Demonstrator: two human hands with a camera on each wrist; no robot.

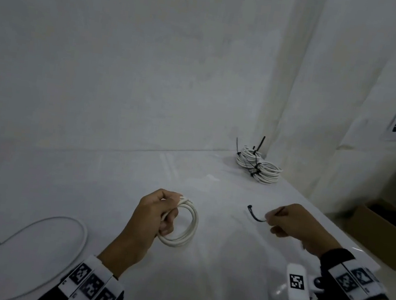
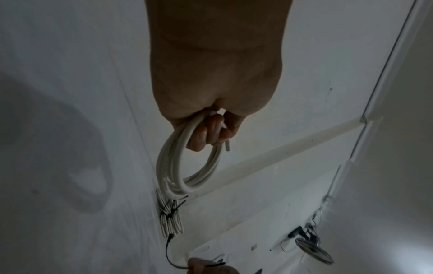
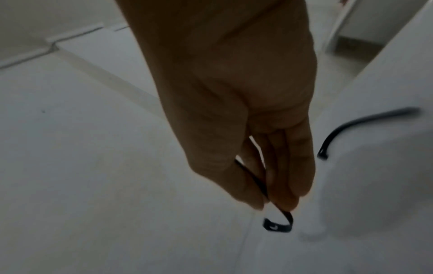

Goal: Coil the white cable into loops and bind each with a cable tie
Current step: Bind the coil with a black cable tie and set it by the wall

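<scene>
My left hand (image 1: 158, 212) grips a small coil of white cable (image 1: 188, 226) above the middle of the white table (image 1: 214, 265); in the left wrist view the fingers (image 2: 206, 133) curl round the coil (image 2: 173, 166), and a short cable end sticks out. To the right, my right hand (image 1: 287, 224) pinches a black cable tie (image 1: 255, 214) between thumb and fingers, its head end curving left towards the coil. The right wrist view shows the tie (image 3: 279, 224) pinched at the fingertips (image 3: 288, 200). The hands are apart.
A pile of tied white coils (image 1: 257, 166) with black tie tails sits at the table's far right corner. A loose thin white cable (image 1: 58, 244) arcs at the left. A cardboard box (image 1: 387, 232) stands on the floor right of the table.
</scene>
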